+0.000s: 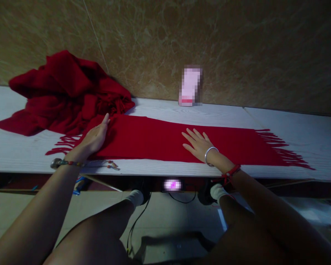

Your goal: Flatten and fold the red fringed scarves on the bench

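Note:
A red fringed scarf lies flat and stretched lengthwise along the white bench top, its tassels showing at both ends. Near its left end my left hand rests on edge against the cloth, fingers straight and held together, palm turned to the right. My right hand lies palm down on the scarf right of its middle, with the fingers spread. Neither hand grasps the fabric. Behind my left hand a heap of crumpled red cloth touches the scarf's left end.
The white wood-grain surface is long and narrow, backed by a brown marbled wall. A pale pink blurred box-like object leans at the wall. Below the front edge are a glowing blurred device, a dark cable and my feet.

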